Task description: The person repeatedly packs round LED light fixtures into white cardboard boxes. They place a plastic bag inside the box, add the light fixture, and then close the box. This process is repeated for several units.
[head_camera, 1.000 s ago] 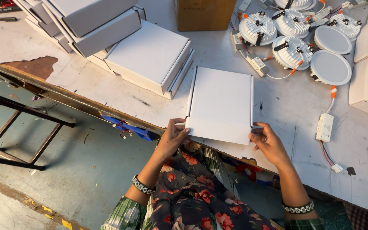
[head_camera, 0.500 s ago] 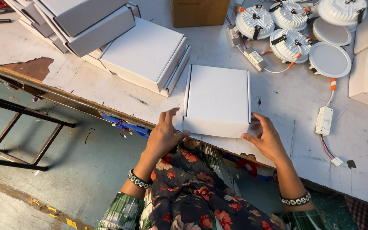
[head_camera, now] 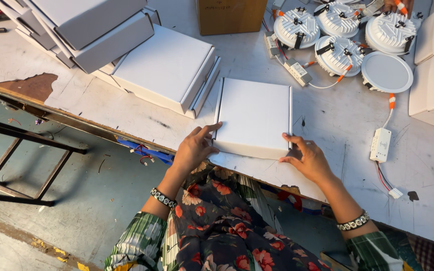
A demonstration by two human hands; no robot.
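Both grips rest open against the flat white box (head_camera: 254,116): my left hand (head_camera: 194,148) at its near left corner, my right hand (head_camera: 306,158) at its near right corner. Box lies closed on the counter (head_camera: 327,125), near edge. I judge even side pressure keeps it square.

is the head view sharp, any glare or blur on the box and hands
Head view: even, soft light; the white box is sharp with no glare, only a thin shadow along its near edge. Left hand and right hand show no motion blur. Table edges bow slightly.
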